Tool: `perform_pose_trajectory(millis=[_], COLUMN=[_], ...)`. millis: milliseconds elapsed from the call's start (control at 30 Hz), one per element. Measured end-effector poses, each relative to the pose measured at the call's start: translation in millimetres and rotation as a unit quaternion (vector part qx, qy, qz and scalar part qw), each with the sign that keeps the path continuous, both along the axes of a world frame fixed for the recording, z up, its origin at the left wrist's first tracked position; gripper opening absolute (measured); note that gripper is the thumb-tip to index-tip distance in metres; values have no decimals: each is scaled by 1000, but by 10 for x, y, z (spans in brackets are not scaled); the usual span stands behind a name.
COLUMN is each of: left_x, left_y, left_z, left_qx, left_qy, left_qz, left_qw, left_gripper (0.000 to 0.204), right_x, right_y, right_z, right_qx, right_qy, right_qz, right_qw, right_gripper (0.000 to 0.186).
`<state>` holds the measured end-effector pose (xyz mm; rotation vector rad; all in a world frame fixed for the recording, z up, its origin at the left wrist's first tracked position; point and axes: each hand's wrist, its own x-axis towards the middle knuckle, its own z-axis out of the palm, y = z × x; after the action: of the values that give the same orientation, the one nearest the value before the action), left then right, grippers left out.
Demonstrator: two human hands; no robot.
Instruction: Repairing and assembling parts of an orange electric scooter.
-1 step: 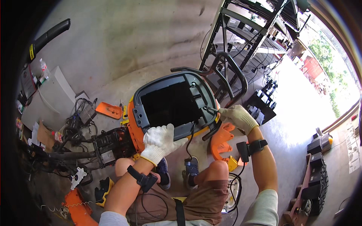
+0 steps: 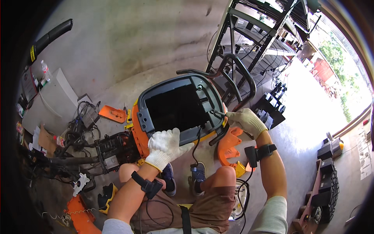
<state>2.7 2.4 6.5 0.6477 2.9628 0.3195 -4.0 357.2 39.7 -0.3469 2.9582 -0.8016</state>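
In front of me is the black open compartment of a partly stripped orange scooter. My left hand, in a white knit glove, lies on its near rim, fingers and thumb stretched out, holding nothing. My right hand, also gloved, closes round a slim metal hand tool. That tool's tip meets the compartment's right rim at a fastener hole; its exact kind is hard to make out. A black cable hangs over the near rim. The compartment's inside is too dark to see into.
A bent black grab rail rises at the scooter's far right. Orange panels lie on the floor beside it, with another orange cover at left. Behind stands a metal rack. Bundled wires and a grey cabinet are at far left.
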Motion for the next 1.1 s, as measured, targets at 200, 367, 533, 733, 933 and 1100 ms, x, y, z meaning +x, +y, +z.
perform_pose_trajectory(millis=[200, 367, 533, 733, 933, 1100], left_x=[-18, -10, -5, 9, -3, -19], left_y=[2, -7, -15, -9, -11, 1], left_z=[-4, -34, -14, -5, -36, -77], left_qx=[-14, 7, -4, 6, -1, 2], left_qy=[-18, 6, 6, 7, 6, 6], left_qz=[0, -7, -20, -8, -9, -4], left_qw=[1000, 1000, 1000, 1000, 1000, 1000], left_gripper=[75, 75, 77, 72, 75, 76], right_x=[16, -46, -242, -63, 396, 447], right_y=[-146, -94, 153, 76, -586, -1428], right_z=[203, 216, -11, 38, 84, -186], right_qx=[-50, -13, 97, 200, -112, -572], right_qy=[-121, -58, -33, 39, -208, -281], right_qz=[-200, -191, -119, 30, -194, -387], right_qw=[971, 980, 988, 979, 952, 667], right_gripper=[43, 58, 33, 44, 53, 48])
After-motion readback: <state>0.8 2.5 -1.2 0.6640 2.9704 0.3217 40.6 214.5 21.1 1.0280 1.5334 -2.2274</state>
